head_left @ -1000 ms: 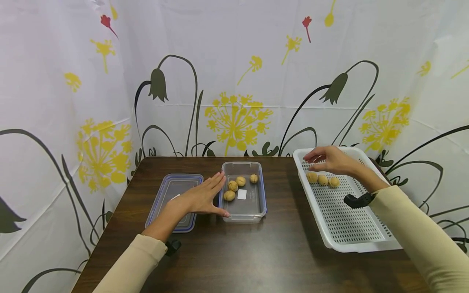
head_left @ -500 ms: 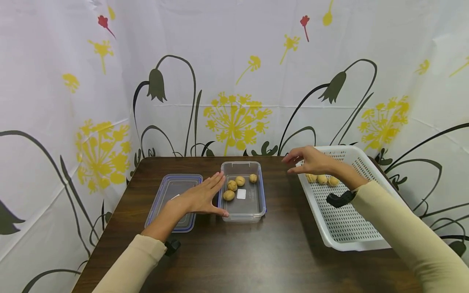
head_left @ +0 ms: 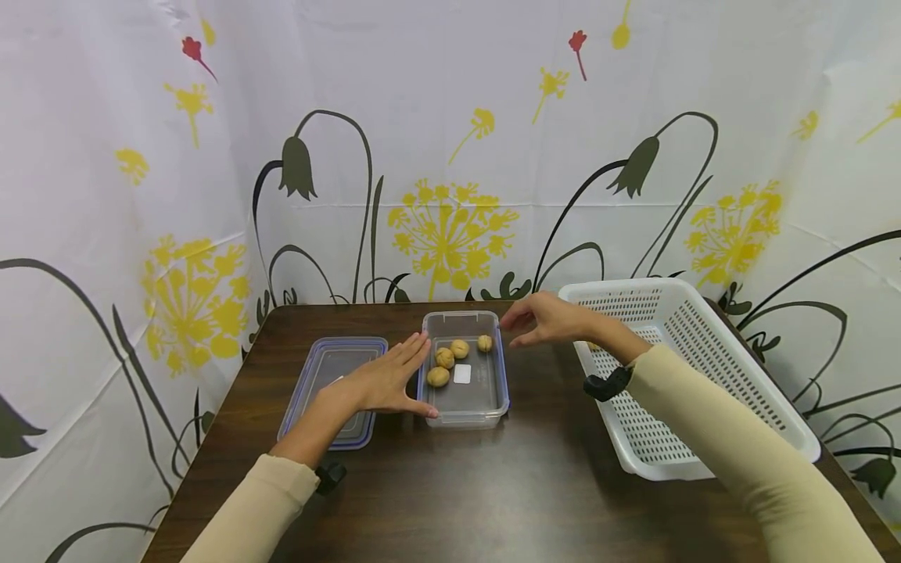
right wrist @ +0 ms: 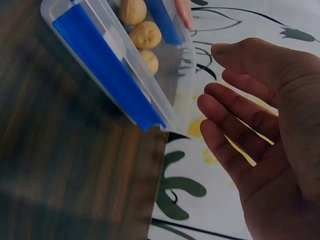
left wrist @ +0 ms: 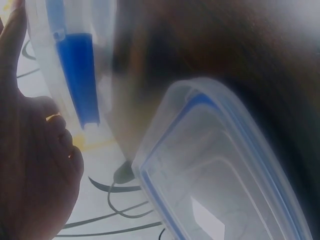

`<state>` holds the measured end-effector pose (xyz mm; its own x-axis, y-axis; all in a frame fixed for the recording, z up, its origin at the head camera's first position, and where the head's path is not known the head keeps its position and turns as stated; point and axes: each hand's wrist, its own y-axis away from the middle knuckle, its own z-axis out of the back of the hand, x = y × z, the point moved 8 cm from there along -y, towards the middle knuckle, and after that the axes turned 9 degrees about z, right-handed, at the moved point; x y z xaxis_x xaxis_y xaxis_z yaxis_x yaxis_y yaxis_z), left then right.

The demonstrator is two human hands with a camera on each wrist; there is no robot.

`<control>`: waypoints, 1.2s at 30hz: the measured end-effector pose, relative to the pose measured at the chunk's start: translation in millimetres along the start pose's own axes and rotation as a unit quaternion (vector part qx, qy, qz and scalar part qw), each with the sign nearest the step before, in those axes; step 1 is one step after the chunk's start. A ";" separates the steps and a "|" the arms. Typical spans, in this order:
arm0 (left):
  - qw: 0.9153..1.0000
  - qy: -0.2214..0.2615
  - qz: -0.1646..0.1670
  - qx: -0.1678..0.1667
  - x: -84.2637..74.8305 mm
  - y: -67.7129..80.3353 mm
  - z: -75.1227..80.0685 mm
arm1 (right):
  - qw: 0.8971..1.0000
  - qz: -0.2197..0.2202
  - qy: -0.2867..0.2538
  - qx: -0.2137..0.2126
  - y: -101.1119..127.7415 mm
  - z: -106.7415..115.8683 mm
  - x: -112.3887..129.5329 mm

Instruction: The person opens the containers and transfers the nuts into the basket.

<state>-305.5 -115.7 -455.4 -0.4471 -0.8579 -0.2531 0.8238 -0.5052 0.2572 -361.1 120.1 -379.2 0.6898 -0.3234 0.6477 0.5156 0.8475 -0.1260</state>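
Observation:
Walnuts (head_left: 444, 357) lie in a clear plastic box (head_left: 468, 416) with blue clips, several of them toward its left and one at the back right. My left hand (head_left: 387, 381) is spread beside the box's left wall, fingertips and thumb at the rim; whether it presses cannot be seen. By the box's right back side hovers my right hand (head_left: 552, 319), fingers loosely bent. In the right wrist view no item shows between that hand's thumb and fingers (right wrist: 220, 107). A white perforated basket (head_left: 651, 471) stands at the right, its walnuts mostly hidden behind my right hand and wrist.
A clear lid-like piece with a blue edge (head_left: 360, 439) lies left of the box, partly under my left forearm. All stand on a dark wooden table (head_left: 450, 493). A flower-printed curtain (head_left: 422, 102) hangs behind the table's back edge.
My right hand has moved left from above the basket to beside the box's right side. My left hand stays by the box. The visible walnuts in the box have kept their places.

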 end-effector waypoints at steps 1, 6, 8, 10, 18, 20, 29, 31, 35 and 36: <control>1.000 0.000 0.000 0.000 -0.1 0.5 -0.1 | 1.000 0.003 -0.005 0.002 -2.8 -2.9 -0.4; 1.000 0.001 -0.002 -0.004 0.4 1.4 -0.1 | 0.999 0.026 -0.008 0.017 -16.2 -17.2 0.4; 1.000 0.001 -0.002 -0.006 0.8 1.8 0.3 | 0.999 0.031 -0.002 0.028 -21.9 -23.8 0.7; 1.000 0.001 -0.003 -0.008 1.6 1.5 0.1 | 0.999 0.034 0.004 0.041 -28.0 -31.6 -1.4; 1.000 -0.003 -0.001 -0.006 3.1 0.1 -0.7 | 0.996 0.032 0.019 0.076 -47.1 -60.5 -4.5; 1.000 -0.003 -0.002 -0.006 2.6 0.5 0.1 | 0.996 0.028 0.007 0.085 -50.9 -67.5 -5.7; 1.000 0.003 -0.007 -0.009 0.1 1.5 1.3 | 0.993 0.034 0.016 0.108 -63.6 -87.9 -1.5; 1.000 0.004 -0.006 -0.009 0.3 1.5 0.6 | 0.993 0.039 0.027 0.111 -66.5 -91.8 0.5; 1.000 0.001 -0.004 -0.008 1.2 0.8 -1.0 | 0.991 0.049 0.044 0.115 -70.7 -99.0 3.3; 1.000 0.001 -0.003 -0.007 1.5 0.4 -1.1 | 0.991 0.050 0.045 0.115 -71.3 -100.5 3.4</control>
<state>-305.4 -117.0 -456.7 -0.4513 -0.8549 -0.2559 0.8263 -0.5086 0.2418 -344.5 16.3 -443.6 0.7796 -0.2611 0.5692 0.3206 0.9472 -0.0046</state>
